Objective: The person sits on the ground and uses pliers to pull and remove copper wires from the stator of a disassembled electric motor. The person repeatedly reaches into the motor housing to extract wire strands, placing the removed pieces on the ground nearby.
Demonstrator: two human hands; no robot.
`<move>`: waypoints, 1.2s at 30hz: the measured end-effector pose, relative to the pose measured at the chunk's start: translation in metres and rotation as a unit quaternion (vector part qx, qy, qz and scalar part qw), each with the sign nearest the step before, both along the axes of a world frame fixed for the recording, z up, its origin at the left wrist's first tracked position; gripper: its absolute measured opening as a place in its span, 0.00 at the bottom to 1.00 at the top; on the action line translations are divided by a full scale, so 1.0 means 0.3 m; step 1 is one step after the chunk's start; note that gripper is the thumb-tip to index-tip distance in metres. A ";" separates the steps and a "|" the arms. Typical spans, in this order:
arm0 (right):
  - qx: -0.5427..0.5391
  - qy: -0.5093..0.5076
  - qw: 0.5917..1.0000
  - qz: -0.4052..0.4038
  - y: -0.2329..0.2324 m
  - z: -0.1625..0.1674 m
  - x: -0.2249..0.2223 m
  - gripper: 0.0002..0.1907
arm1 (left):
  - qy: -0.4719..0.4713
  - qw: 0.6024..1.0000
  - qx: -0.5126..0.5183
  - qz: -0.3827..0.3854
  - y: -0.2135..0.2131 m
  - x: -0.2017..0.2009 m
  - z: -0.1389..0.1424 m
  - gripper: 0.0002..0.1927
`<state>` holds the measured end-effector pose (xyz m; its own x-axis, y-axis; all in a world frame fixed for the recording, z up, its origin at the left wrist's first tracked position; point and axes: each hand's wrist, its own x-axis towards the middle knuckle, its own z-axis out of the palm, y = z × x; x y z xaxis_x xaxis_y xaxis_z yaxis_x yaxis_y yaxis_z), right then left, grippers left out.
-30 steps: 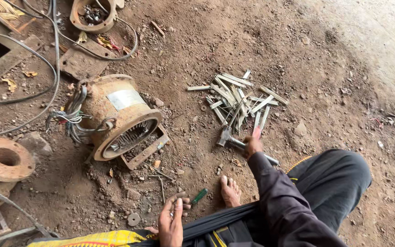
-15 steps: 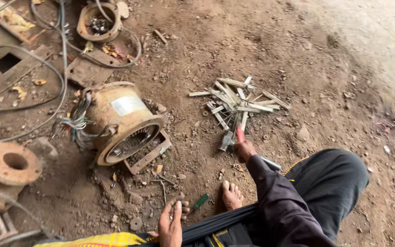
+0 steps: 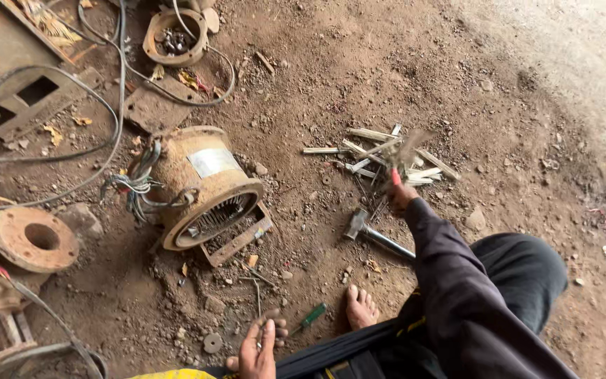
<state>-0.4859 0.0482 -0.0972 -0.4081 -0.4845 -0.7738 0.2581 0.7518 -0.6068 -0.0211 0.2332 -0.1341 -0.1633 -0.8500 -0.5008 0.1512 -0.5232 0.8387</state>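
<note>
My right hand (image 3: 402, 194), in a dark sleeve, reaches out over a pile of flat pale metal strips (image 3: 380, 156) on the dirt. It is closed on a few strips (image 3: 407, 146), which are blurred by motion above the pile. A hammer (image 3: 361, 226) with a metal handle lies on the ground just left of my forearm. My left hand is out of sight. Both my bare feet (image 3: 360, 307) rest on the soil near the bottom edge.
A rusty motor housing (image 3: 205, 184) with loose wires lies on its side to the left. A round rusty flange (image 3: 33, 238), cables, a round cover (image 3: 174, 34) and metal plates lie further left. A green-handled screwdriver (image 3: 311, 317) sits between my feet.
My right hand has moved from beside the hammer up onto the strip pile and lifted some strips. The view has shifted slightly.
</note>
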 end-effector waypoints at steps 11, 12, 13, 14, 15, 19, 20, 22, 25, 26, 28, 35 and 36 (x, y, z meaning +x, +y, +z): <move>-0.043 -0.117 0.981 0.150 0.181 -0.151 0.334 0.11 | -0.034 0.999 0.003 0.001 -0.055 0.007 0.145 0.16; -0.082 -0.061 0.966 0.238 0.198 -0.166 0.373 0.15 | -0.042 0.999 0.002 0.006 -0.057 0.012 0.167 0.16; -0.123 -0.008 0.938 0.324 0.215 -0.171 0.417 0.20 | -0.010 1.000 -0.011 0.009 -0.061 0.021 0.186 0.16; -0.084 0.017 0.945 0.316 0.240 -0.178 0.463 0.22 | 0.019 0.999 -0.024 0.015 -0.069 0.028 0.200 0.17; -0.046 0.039 0.948 0.314 0.272 -0.183 0.517 0.23 | 0.046 0.998 -0.038 0.028 -0.074 0.043 0.214 0.17; -0.019 0.107 0.939 0.326 0.332 -0.153 0.778 0.25 | 0.010 0.997 -0.041 0.059 -0.154 0.076 0.190 0.20; -0.039 0.089 0.945 0.313 0.335 -0.141 0.836 0.24 | -0.052 0.997 -0.034 0.055 -0.171 0.084 0.173 0.21; -0.080 0.018 0.954 0.289 0.333 -0.124 0.935 0.20 | -0.094 0.993 0.000 0.070 -0.191 0.090 0.127 0.22; -0.113 -0.061 0.949 0.288 0.314 -0.123 1.033 0.19 | -0.136 0.984 0.063 0.091 -0.178 0.089 0.055 0.21; -0.122 -0.082 0.945 0.293 0.301 -0.128 1.059 0.20 | -0.165 0.979 0.081 0.086 -0.169 0.089 0.032 0.21; -0.126 -0.095 0.946 0.282 0.279 -0.143 1.113 0.20 | -0.156 0.979 0.076 0.105 -0.149 0.092 -0.008 0.21; -0.116 -0.085 0.948 0.285 0.200 -0.149 1.216 0.20 | -0.160 0.978 0.029 0.134 -0.132 0.131 -0.085 0.21; -0.137 -0.088 0.940 0.299 0.185 -0.144 1.215 0.21 | -0.139 0.980 0.037 0.140 -0.133 0.134 -0.087 0.21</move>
